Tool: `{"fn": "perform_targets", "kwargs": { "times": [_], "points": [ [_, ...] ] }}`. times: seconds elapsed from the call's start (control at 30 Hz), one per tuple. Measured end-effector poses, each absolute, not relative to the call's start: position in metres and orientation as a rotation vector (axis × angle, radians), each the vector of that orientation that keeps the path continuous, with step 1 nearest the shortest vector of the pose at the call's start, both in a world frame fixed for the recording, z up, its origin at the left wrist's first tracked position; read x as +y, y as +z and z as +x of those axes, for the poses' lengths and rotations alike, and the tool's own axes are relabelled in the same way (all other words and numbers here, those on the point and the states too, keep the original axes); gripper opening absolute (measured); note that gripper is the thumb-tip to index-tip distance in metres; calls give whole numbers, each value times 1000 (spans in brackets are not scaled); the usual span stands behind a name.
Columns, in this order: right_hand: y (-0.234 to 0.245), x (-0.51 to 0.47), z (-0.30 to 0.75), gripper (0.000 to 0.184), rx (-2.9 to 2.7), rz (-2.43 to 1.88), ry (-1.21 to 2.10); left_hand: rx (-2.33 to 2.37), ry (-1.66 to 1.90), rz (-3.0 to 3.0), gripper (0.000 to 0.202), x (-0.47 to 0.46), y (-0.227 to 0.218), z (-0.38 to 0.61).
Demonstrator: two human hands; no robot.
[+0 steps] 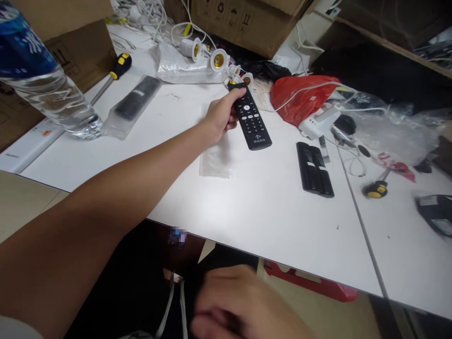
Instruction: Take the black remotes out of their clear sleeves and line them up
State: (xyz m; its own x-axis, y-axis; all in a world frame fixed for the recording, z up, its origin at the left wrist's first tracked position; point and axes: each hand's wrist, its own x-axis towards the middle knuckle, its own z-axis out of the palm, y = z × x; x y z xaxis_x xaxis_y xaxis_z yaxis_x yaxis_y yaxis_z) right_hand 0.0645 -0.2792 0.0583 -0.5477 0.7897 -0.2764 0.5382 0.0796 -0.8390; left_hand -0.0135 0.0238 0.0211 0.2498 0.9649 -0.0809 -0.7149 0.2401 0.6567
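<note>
My left hand (222,115) reaches across the white table and grips a black remote control (252,123), thumb on its upper end, buttons facing up. Beneath that hand lies a flat clear plastic bag (214,162). My right hand (243,303) is in front of the table edge, low in view; its fingers look curled but are smeared by motion. To the right, two black remote controls (315,170) lie side by side, apparently backs up. Another remote control in a translucent sleeve (136,100) rests on the left.
At left stand a water bottle (52,80) and a screwdriver (118,68). White lamp sockets (219,60), cables and cardboard boxes (240,21) line the back. A red bag (303,96), a power strip (319,120) and a second screwdriver (377,188) lie at right.
</note>
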Motion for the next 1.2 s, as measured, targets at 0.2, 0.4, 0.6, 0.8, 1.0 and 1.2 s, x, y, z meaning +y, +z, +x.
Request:
{"fn": "perform_targets", "kwargs": {
  "times": [0.2, 0.4, 0.6, 0.8, 1.0, 1.2],
  "points": [
    [93, -139, 112, 46, -1646, -1651, 264, 506, 1236, 467, 40, 19, 27, -16],
    [36, -64, 133, 40, -1393, -1346, 1434, 535, 1178, 539, 37, 13, 32, -13],
    [40, -74, 140, 26, -1144, -1235, 1587, 691, 1249, 1137, 40, 10, 25, -15],
    [36, -65, 152, 21, -914, -1140, 1599, 1098, 1069, 1981, 36, -2, 50, -52],
    [33, -65, 151, 19, -962, -1126, 1613, 906, 395, 2294, 25, -37, 85, -74],
    [33, -65, 152, 22, -971, -1160, 1592, 962, -198, 2340, 25, -45, 80, -67]
  ]
}}
